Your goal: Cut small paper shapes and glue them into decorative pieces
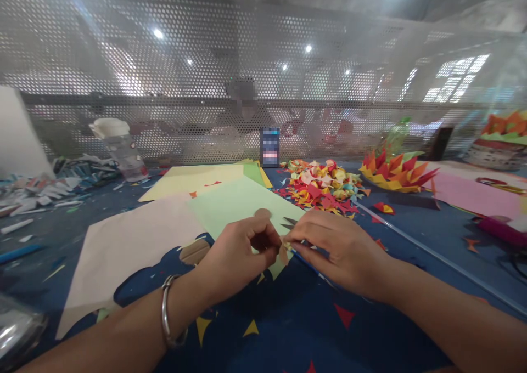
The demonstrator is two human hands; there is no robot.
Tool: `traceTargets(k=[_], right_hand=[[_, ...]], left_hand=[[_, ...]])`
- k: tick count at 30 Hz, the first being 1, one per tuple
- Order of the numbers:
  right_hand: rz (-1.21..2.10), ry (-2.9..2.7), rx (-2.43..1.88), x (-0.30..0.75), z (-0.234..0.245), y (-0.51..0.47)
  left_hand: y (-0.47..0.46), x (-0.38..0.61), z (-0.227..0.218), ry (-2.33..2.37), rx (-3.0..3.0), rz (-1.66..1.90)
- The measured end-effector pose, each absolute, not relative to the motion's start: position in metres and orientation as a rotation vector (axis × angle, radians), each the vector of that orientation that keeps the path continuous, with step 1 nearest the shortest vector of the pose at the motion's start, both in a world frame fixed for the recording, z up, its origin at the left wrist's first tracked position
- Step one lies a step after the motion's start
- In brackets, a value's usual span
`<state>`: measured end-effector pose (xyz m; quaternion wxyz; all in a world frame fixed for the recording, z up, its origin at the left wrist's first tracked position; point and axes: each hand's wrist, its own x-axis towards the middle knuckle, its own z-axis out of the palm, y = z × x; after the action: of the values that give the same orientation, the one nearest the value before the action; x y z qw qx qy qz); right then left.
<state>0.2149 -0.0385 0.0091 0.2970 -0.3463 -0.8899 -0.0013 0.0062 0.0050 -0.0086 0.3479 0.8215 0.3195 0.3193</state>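
My left hand (239, 252), with a metal bangle on the wrist, pinches a small tan paper piece (283, 254) at the table's near middle. My right hand (335, 249) is closed around small scissors (290, 222) whose dark blades poke out toward the left hand. The two hands touch at the fingertips over the tan piece. Under them lies a pale green sheet (234, 203) and a pale pink sheet (132, 247) on the dark blue table cover (288, 329). A round tan cutout (262, 214) rests on the green sheet just beyond my left hand.
A heap of coloured paper scraps (321, 189) and a spiky red-orange paper shape (397, 173) lie behind the hands. Yellow sheets (193, 178), a pink sheet (469, 195), a white-lidded bottle (121, 148) and a perforated metal screen (263, 88) surround them. A person sits beyond the screen.
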Motion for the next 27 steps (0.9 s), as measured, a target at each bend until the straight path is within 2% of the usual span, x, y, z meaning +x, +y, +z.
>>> traceTargets(k=[8, 18, 27], right_hand=[[0.078, -2.29, -1.003, 0.214, 0.01, -0.039], [0.586, -1.992, -1.134, 0.208, 0.01, -0.045], [0.653, -1.942, -1.117, 0.204, 0.007, -0.043]], left_hand=[[0.003, 0.008, -0.007, 0.869, 2.114, 0.848], [-0.001, 0.008, -0.004, 0.932, 2.175, 1.118], [-0.002, 0.009, -0.005, 0.87, 2.321, 1.168]])
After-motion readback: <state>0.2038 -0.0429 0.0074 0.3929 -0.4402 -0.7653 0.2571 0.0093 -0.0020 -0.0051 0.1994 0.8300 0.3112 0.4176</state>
